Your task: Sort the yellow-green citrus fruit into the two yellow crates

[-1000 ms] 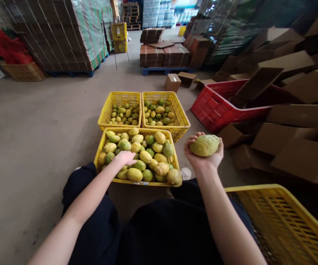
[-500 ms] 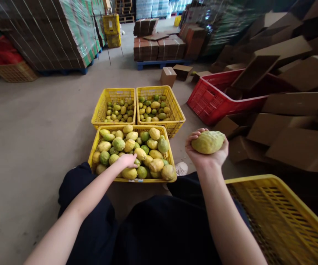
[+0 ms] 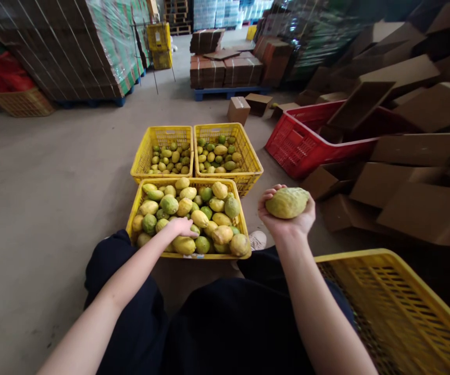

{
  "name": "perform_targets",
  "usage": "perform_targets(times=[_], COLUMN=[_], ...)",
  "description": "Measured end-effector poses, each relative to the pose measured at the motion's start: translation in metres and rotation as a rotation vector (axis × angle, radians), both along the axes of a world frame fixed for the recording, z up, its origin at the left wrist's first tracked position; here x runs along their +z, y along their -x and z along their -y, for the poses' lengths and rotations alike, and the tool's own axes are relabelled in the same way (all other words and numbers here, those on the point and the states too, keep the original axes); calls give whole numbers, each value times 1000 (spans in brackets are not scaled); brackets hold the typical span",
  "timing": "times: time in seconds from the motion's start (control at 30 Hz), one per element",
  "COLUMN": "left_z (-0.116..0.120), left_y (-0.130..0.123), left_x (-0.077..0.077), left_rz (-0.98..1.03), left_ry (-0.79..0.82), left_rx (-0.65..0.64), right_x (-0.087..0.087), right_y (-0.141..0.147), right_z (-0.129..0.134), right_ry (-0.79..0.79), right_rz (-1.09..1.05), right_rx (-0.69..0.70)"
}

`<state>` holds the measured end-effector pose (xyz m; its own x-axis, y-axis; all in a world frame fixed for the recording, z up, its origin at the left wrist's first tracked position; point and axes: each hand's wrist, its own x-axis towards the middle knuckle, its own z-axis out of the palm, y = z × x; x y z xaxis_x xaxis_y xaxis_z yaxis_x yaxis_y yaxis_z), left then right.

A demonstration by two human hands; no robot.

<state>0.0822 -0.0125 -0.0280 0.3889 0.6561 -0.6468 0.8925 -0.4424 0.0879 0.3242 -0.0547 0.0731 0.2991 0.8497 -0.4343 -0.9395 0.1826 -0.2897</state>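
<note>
My right hand [image 3: 287, 221] is wrapped round a large, bumpy yellow-green fruit [image 3: 286, 202], palm up, to the right of the front crate. My left hand [image 3: 181, 228] reaches over the front yellow crate [image 3: 244, 219], which is heaped with yellow and green fruits [image 3: 201, 217]. Its fingers rest among the fruits near the crate's middle; their tips are partly hidden, and whether they grip a fruit is unclear. Just behind stand two more yellow crates, left [image 3: 142, 151] and right [image 3: 250, 153], side by side, holding smaller-looking fruits.
A yellow crate [image 3: 381, 255] stands close at my lower right. Behind it are a red crate [image 3: 307, 151] and a heap of cardboard boxes [image 3: 424, 208]. Further back, flattened cardboard [image 3: 242, 70] lies on a blue pallet; a wrapped stack [image 3: 72, 47] stands at the left.
My right hand has moved slightly left with the fruit still in it. My left hand has barely shifted, and its fingers look a little straighter over the fruits.
</note>
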Motion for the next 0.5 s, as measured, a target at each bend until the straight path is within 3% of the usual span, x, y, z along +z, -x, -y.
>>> perform_targets(times=[0.23,0.5], left_z=[13,4], left_y=[-7,6], left_x=[-10,-11], left_rz=[48,209], left_ry=[-102,-104], left_rx=[72,159], right_x=[-19,-3], right_y=[12,44], right_z=[-13,-20], right_ry=[-16,101], right_rz=[36,-57], right_rx=[85,135])
